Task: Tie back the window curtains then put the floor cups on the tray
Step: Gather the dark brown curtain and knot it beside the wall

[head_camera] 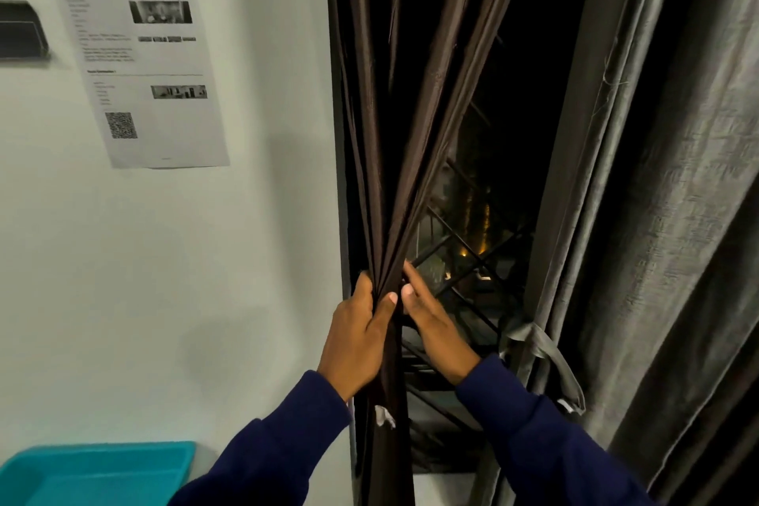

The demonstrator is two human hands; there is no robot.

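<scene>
Brown curtain (pixel 415 127) bunched mid-frame for tying; left hand (pixel 357 337) grips the gather; right hand (pixel 431 320) fingers straight, steadying it.

The left hand (pixel 358 335) gripped the gathered brown curtain (pixel 410 160) at the window's left edge, thumb across the folds, while the right hand (pixel 431 320) lay against the bunch with fingers straight. A grey curtain (pixel 657 218) hung to the right, its tie-back strap (pixel 550 357) looped round it. A teal tray (pixel 98 472) sat below a printed sheet (pixel 139 66) on the wall
</scene>
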